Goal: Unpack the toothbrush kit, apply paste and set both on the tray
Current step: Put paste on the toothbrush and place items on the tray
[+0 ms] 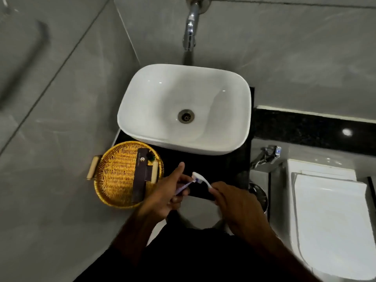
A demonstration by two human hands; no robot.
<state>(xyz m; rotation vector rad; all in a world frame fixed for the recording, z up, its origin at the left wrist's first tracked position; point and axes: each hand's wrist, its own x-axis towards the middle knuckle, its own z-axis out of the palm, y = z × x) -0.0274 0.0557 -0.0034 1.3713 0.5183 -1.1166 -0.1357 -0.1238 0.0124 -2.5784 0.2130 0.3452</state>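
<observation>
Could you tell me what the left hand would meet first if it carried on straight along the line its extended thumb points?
The left hand, holding the paste tube, has its thumb aimed up and away, so it would probably meet the near rim of the white sink first. Depth is unclear, though; it might pass above it.

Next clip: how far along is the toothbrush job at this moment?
Unpacking looks done: the dark box lies in the wicker tray. In hand: the left hand holds the paste tube to the toothbrush head, the right hand holding its handle. Left: set both on the tray.
</observation>
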